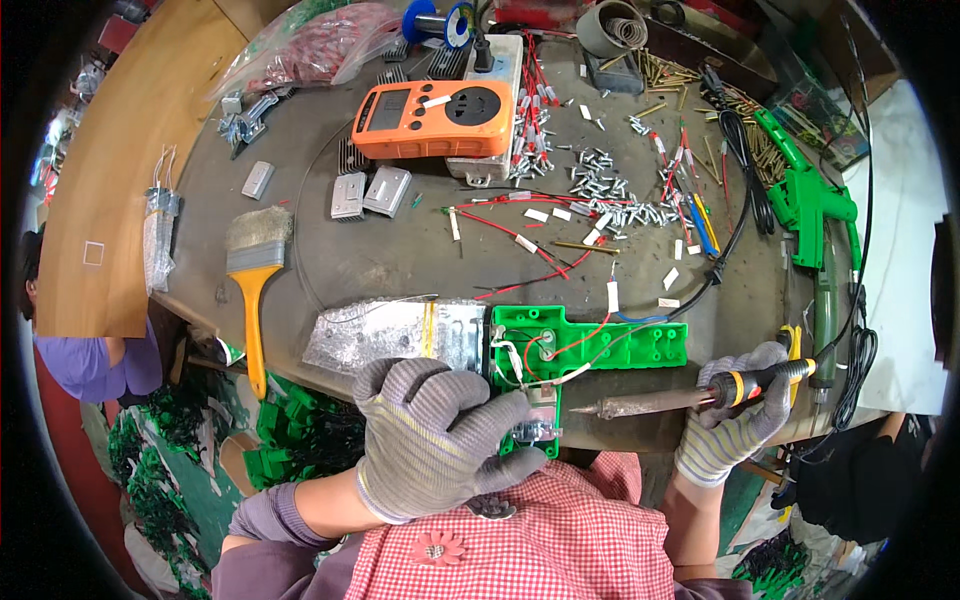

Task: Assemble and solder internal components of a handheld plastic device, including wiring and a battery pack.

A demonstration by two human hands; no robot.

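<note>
In front of me lies an opened green pistol-shaped plastic housing (650, 345) with red, white and grey wires inside. A metal part (380, 338) in clear film joins its left end. My gloved left hand (425, 435) is over the housing's lower-left part. Its fingers are bent, with a gap between thumb and forefinger, and the forefinger's tip is close to the wires. My gloved right hand (735, 430) is closed round the handle of a soldering iron (650, 402). The iron's tip points left, toward the housing, and appears apart from the wires.
A yellow-handled brush (257, 310) lies at the left. Farther back are an orange meter (435, 120), grey metal blocks (387, 190), scattered screws (600, 175) and red wires (535, 95). At the right are a green tool (810, 205) and black cables (745, 170).
</note>
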